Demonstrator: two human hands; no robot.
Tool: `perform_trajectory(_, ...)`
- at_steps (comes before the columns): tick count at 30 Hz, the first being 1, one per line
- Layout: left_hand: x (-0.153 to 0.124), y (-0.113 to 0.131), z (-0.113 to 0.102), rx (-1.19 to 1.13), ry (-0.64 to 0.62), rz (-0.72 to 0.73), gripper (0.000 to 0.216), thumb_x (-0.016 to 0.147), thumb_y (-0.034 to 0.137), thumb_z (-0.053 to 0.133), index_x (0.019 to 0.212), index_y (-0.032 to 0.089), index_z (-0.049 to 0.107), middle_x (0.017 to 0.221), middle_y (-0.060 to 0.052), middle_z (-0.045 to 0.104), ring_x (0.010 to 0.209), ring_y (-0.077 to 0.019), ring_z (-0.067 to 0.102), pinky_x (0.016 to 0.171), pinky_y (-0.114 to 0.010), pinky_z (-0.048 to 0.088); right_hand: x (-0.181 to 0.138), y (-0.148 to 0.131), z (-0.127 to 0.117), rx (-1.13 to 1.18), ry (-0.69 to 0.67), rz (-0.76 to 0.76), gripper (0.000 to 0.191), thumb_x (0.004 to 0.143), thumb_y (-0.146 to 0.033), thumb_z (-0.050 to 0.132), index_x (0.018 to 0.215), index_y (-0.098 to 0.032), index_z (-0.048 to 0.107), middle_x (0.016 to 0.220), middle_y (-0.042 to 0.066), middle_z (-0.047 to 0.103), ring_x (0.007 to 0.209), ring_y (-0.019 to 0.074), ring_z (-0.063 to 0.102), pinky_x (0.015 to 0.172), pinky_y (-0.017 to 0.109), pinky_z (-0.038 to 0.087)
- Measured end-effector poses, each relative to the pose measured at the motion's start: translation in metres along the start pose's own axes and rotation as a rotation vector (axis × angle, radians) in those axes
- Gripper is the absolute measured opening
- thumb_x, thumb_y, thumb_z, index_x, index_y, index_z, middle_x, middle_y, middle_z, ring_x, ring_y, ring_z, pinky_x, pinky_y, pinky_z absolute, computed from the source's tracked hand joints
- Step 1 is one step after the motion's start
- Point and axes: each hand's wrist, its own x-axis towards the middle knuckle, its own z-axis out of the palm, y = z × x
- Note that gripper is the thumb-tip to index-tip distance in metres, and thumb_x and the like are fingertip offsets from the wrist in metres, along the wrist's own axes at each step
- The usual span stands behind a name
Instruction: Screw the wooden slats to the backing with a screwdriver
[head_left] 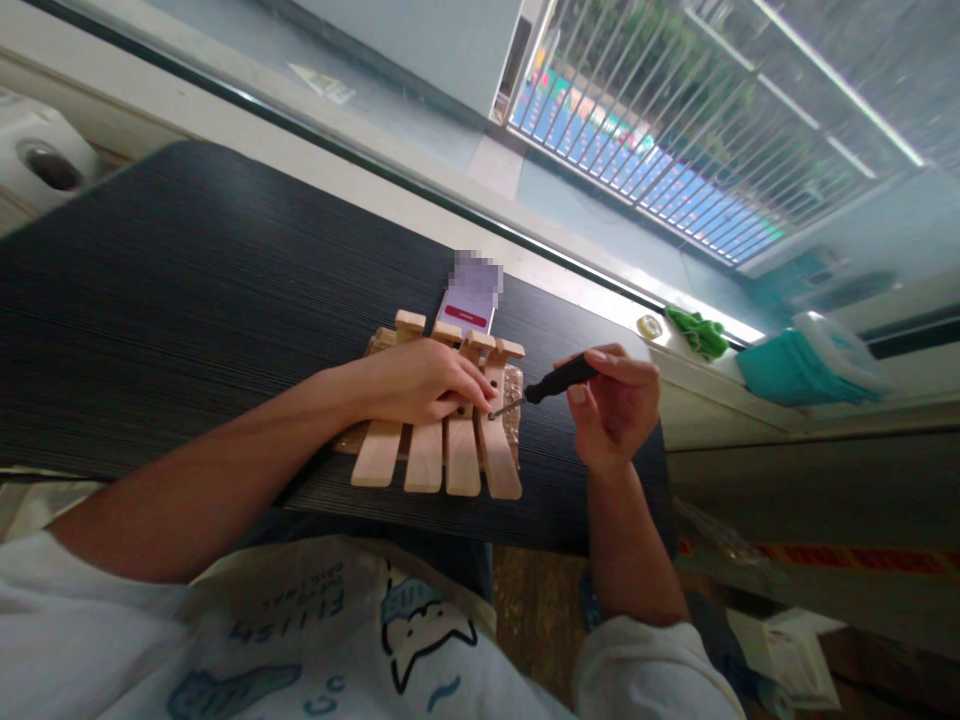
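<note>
Four pale wooden pieces (424, 465) lie side by side near the front edge of the dark table (187, 280), on a brown, shiny wrapped pad (513, 420) that shows around them. The left hand (442, 382) lies across their middles, covering much of the two leftmost; its fingers are close together and reach toward the rightmost piece, though whether they pinch anything there cannot be told. The right hand's (619, 405) fingers are clamped on the black handle of a screwdriver (559, 380), whose tip meets the rightmost piece beside a left fingertip. Just behind the pieces lies a phone (466, 305), its screen lit and its near end partly hidden by their crosswise ends. Beyond the table's right far corner, a tape roll (649, 326), a bunched green cloth (697, 332) and a teal container (780, 365) line the ledge (679, 362), well apart from the work. A white object (45, 150) stands by the table's far left.
</note>
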Motion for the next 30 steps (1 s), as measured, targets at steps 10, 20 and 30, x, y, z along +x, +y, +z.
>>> perform_trajectory(10,-0.001,-0.001,0.002,-0.001,0.004,0.003,0.041,0.078,-0.001,0.055,0.102,0.023,0.079,0.113,0.001,0.076,0.102,-0.0141,0.073,0.094,-0.021,0.053,0.006,-0.005,-0.006,0.065,-0.133,0.062,0.028,0.091,-0.031,0.059,0.118,-0.039,0.055,0.089,-0.002,0.061,0.070,0.0120,0.061,0.049,0.025,0.052)
perform_trajectory(20,0.000,-0.002,0.001,0.001,0.004,0.005,0.042,0.076,-0.002,0.056,0.101,0.022,0.079,0.113,0.001,0.076,0.103,-0.0145,0.073,0.094,-0.021,0.053,0.010,-0.010,-0.003,0.179,-0.146,0.111,0.027,0.090,-0.023,0.061,0.113,-0.036,0.054,0.108,-0.002,0.072,0.087,0.0131,0.071,0.054,0.022,0.057)
perform_trajectory(30,0.000,-0.001,0.001,0.007,0.006,0.006,0.042,0.075,-0.003,0.056,0.100,0.023,0.079,0.112,0.000,0.076,0.102,-0.0143,0.073,0.096,-0.022,0.052,0.006,-0.008,-0.004,0.206,-0.159,0.103,0.034,0.091,-0.023,0.062,0.123,-0.034,0.058,0.097,-0.001,0.075,0.080,0.0122,0.074,0.059,0.023,0.062)
